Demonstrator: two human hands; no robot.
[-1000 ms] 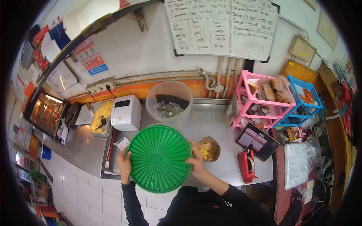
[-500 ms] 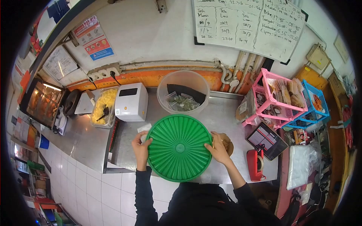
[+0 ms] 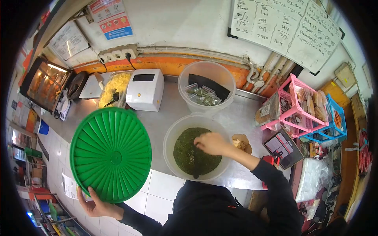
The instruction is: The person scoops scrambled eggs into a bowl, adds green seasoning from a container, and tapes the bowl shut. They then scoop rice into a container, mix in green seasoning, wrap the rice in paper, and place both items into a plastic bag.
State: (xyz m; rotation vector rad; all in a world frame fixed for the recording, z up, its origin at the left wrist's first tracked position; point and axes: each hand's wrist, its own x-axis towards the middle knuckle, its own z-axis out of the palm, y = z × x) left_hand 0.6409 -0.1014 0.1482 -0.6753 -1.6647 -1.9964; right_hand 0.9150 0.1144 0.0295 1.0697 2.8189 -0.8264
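My left hand (image 3: 100, 205) grips the lower rim of a round green ribbed lid (image 3: 115, 157), which is held tilted off to the left, beyond the counter's front edge. A translucent tub (image 3: 168, 151) stands uncovered on the steel counter. Inside it lies a chopped dark green mass (image 3: 183, 151). Over this, my right hand (image 3: 212, 143) is closed, fingers curled around the upper end of a dark, long utensil (image 3: 196, 167) that lies in the green mass. Its exact kind is not clear. A small brown paper tray (image 3: 246, 144) with pale crumbly food sits just right of the tub.
Behind is a second clear tub (image 3: 186, 94) with small green-filled bags. To the left stand a white label printer (image 3: 145, 90) and a bag of yellow food (image 3: 122, 86). At right are a pink basket rack (image 3: 293, 112), a tablet (image 3: 284, 147) and a red tape dispenser (image 3: 269, 160).
The green lid has come off the tub and moved left in my left hand, exposing the green contents. My right hand let go of the lid and reached in to the dark utensil.
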